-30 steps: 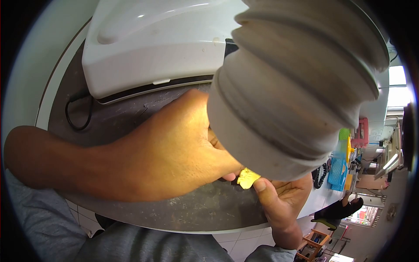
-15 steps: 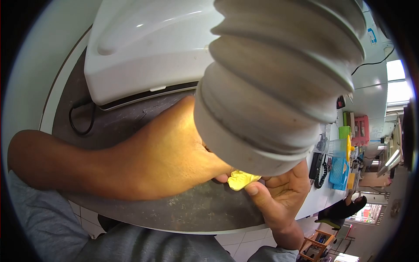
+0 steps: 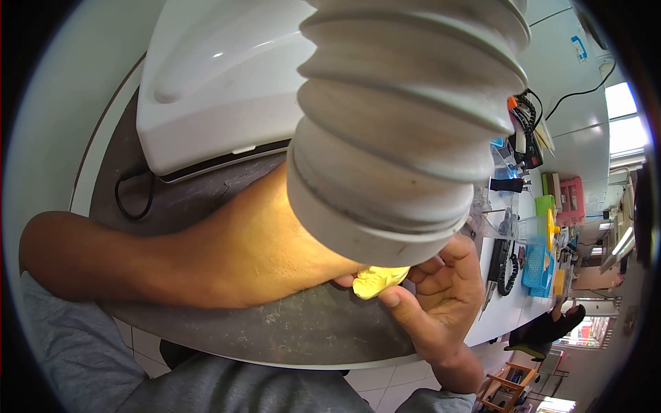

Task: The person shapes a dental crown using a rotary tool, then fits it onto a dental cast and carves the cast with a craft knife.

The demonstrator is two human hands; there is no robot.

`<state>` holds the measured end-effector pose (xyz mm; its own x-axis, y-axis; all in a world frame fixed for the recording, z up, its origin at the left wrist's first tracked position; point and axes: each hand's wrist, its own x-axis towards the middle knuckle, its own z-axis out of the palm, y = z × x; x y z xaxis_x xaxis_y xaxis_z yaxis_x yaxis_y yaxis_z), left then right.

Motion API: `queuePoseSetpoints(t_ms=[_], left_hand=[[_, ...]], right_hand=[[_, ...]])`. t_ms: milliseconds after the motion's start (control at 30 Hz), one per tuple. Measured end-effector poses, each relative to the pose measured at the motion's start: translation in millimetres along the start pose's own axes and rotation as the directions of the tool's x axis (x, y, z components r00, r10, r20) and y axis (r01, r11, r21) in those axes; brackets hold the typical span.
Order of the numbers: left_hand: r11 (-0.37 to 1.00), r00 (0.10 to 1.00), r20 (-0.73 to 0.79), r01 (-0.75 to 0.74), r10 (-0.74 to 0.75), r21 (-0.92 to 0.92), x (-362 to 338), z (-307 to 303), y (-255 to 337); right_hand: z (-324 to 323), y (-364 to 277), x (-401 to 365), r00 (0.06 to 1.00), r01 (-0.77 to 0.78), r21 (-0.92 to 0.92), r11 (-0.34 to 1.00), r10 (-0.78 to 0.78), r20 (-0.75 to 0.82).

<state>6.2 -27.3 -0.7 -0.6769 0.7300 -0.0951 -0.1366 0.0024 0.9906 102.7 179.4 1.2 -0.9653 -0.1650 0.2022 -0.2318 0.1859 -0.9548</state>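
Observation:
A small yellow moulded piece point(image 3: 380, 281), wavy on its surface like a plaster cast, shows just below the rim of a grey ribbed hose point(image 3: 392, 165). My right hand point(image 3: 444, 303) grips its right end, thumb in front and the other fingers curled behind. From the left, my left hand point(image 3: 313, 258) reaches under the hose, which covers most of it. One left fingertip peeks out beside the yellow piece; the other left fingers are hidden. Warm light falls on my left wrist and the piece. Both hands are above the dark grey worktop point(image 3: 323, 337).
A white machine point(image 3: 213, 103) stands behind my left forearm, with a black cable point(image 3: 131, 199) at its side. On the right bench are a black tool with a coiled cord point(image 3: 509, 268) and a blue basket point(image 3: 536, 268). A person in black point(image 3: 544, 330) is farther off.
The hose appears farther left, uncovering more of the bench on the right. The yellow piece has tilted and shifted slightly left, still in my right hand.

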Motion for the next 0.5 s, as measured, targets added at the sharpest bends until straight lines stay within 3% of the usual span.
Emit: queuePoseSetpoints(t_ms=[67, 133, 167, 233, 333, 400, 500], left_hand=[[0.997, 0.999, -0.02, -0.025, 0.026, 0.071, -1, 4, -2], [0.92, 0.907, -0.186, -0.344, 0.377, 0.188, -5, 13, -3], [0.92, 0.908, -0.186, -0.342, 0.376, 0.19, -3, 10, -2], [0.998, 1.0, 0.006, 0.027, -0.026, -0.063, 3, 1, 3], [0.998, 0.998, 0.031, 0.062, -0.063, 0.027, 2, -3, 5], [0.998, 0.997, 0.039, 0.069, -0.068, -0.01, 2, -3, 8], [0.998, 0.998, 0.026, 0.057, -0.057, -0.008, 2, -2, 4]], right_hand=[[0, 0, -1, 1.0, -0.012, 0.008, 1.0, 0.012, -0.006], [1, 0, -1, 1.0, -0.024, 0.017, 1.0, 0.024, -0.01], [1, -1, -1, 0.999, -0.036, 0.019, 0.999, 0.036, -0.022], [2, -2, -2, 0.998, -0.05, 0.025, 0.998, 0.05, -0.034], [1, -3, -3, 0.993, -0.111, 0.049, 0.993, 0.113, -0.042], [2, -5, -4, 0.984, -0.163, 0.065, 0.984, 0.167, -0.057], [1, -2, -3, 0.994, -0.097, 0.024, 0.995, 0.098, -0.042]])
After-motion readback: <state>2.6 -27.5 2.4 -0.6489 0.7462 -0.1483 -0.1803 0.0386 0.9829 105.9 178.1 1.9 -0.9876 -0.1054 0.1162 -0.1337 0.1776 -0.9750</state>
